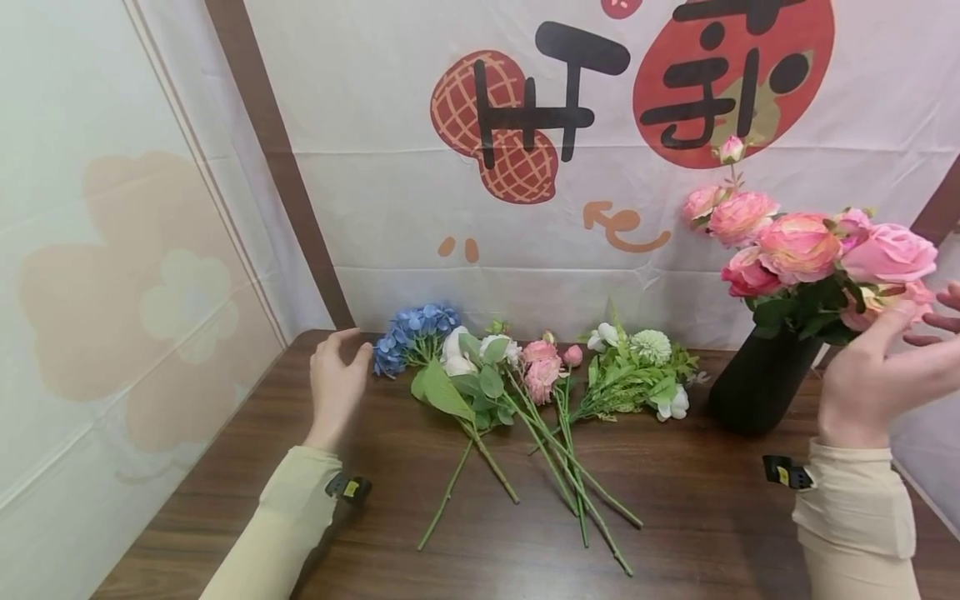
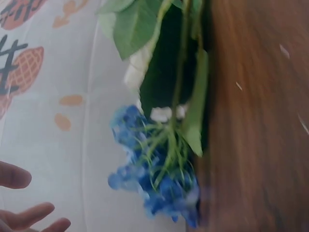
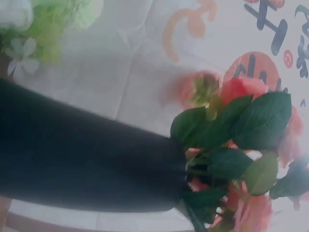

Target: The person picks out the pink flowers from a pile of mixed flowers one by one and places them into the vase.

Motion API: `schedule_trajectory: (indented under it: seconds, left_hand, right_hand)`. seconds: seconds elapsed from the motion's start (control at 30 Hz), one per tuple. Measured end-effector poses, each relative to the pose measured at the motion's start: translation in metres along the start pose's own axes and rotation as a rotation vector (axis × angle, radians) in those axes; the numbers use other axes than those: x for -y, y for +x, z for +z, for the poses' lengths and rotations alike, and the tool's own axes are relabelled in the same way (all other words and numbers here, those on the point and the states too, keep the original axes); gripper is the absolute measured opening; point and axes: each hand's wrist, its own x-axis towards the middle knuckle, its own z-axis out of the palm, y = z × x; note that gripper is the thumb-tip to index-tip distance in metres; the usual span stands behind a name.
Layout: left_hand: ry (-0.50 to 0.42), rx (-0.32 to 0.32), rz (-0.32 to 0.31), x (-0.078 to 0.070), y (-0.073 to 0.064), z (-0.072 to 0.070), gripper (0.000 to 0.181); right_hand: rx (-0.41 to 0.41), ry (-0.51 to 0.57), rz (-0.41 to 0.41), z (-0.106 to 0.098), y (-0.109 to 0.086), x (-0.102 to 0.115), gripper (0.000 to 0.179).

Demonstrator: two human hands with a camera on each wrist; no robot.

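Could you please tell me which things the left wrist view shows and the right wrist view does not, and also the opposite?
Only the left wrist view: the blue hydrangea and, at its lower left, parts of the left hand.

Only the right wrist view: the black vase with pink roses, and a blurred pale green flower.

Both: the white cloth with its orange curled print.

Cut flowers (image 1: 542, 372), black vase (image 1: 763, 379) on brown table (image 1: 697, 500)
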Motion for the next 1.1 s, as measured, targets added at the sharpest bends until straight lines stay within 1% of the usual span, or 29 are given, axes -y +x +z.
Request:
schedule_trajectory:
  seconds: [0.07, 0.17, 0.23, 0.3, 0.4, 0.5, 0.63, 0.83, 0.93, 1.1]
  left_hand:
    - [-0.016, -0.012, 0.020, -0.005, 0.001, 0.007, 0.037]
    - [-0.040, -0.023, 0.039, -0.012, 0.003, 0.016, 0.036]
    - [-0.060, -0.016, 0.037, -0.017, 0.002, 0.021, 0.037]
    - [-0.082, -0.007, 0.026, -0.023, 0.001, 0.026, 0.037]
    - [-0.111, 0.005, 0.017, -0.032, 0.000, 0.034, 0.037]
    - [-0.137, 0.013, 0.019, -0.043, -0.002, 0.040, 0.037]
    - [-0.164, 0.029, 0.019, -0.054, -0.005, 0.049, 0.037]
    - [-0.196, 0.036, 0.033, -0.065, -0.006, 0.060, 0.036]
    - [-0.220, 0.036, 0.045, -0.070, -0.007, 0.067, 0.035]
    - [-0.253, 0.036, 0.050, -0.079, -0.009, 0.079, 0.033]
  right_hand:
    - [-0.034, 0.028, -0.024, 0.000, -0.004, 0.007, 0.029]
    - [-0.067, 0.096, -0.074, 0.003, -0.011, 0.014, 0.024]
    - [-0.083, 0.145, -0.107, 0.008, -0.015, 0.015, 0.022]
    - [-0.081, 0.205, -0.130, 0.013, -0.021, 0.015, 0.020]
    - [-0.051, 0.253, -0.147, 0.020, -0.033, 0.016, 0.018]
    - [0.017, 0.260, -0.136, 0.027, -0.047, 0.017, 0.018]
    - [0.115, 0.207, -0.137, 0.036, -0.064, 0.016, 0.022]
    - [0.269, 0.139, -0.156, 0.046, -0.080, 0.013, 0.030]
    - [0.393, 0.062, -0.149, 0.050, -0.085, 0.010, 0.033]
    - [0.658, -0.124, -0.064, 0.056, -0.093, 0.005, 0.041]
